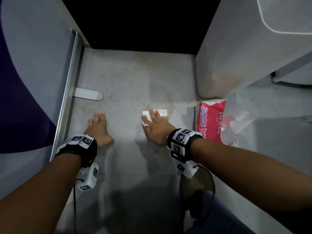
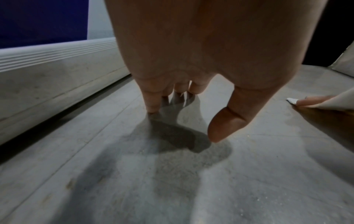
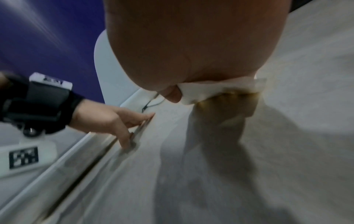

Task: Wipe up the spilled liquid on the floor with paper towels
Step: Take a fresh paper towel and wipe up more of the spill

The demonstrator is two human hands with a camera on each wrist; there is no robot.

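1. The left hand (image 1: 98, 127) rests on the grey floor (image 1: 128, 78), fingers straight and spread, fingertips down, grasping nothing.
2. The right hand (image 1: 156, 125) presses flat, fingers extended, on a folded white paper towel (image 1: 162, 112) lying on the floor; the right wrist view shows the towel's underside stained yellow.
3. A faint yellowish spill (image 1: 170, 114) touches the towel's right edge.
4. Just right, a red paper towel pack (image 1: 211, 119) lies torn open, white sheets (image 1: 239, 119) spilling from its wrapper, beside a white cabinet (image 1: 236, 48).
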